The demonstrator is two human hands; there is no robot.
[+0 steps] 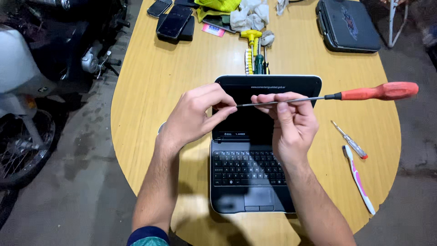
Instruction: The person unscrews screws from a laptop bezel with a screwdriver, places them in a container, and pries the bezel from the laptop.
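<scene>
The person holds a long screwdriver [318,97] level above an open black laptop [255,150] that sits near the front edge of an oval wooden table [150,91]. The right hand [291,120] is closed round the steel shaft, fingers curled over it and thumb laid along it, while the orange handle sticks out toward 3 o'clock, free of any grip. The left hand [195,116] pinches the tip between thumb and forefinger; whether something tiny sits between those fingertips is too small to tell. Both hands hover over the dark screen, with the keyboard below them at 6 o'clock. The step in hand looks like tending the tip, wiping or checking it, not driving a screw. Any work on the laptop would call for the right hand to shift out to the handle and the tip to be freed. At 4 o'clock lie a small tester screwdriver [349,140] and a pink and white toothbrush [358,178]; at 12 o'clock stands a yellow-handled tool [251,43], with phones [175,22] at 11 o'clock, a dark case [348,25] at 1 o'clock and a motorcycle [41,59] off the table at 9 o'clock.
</scene>
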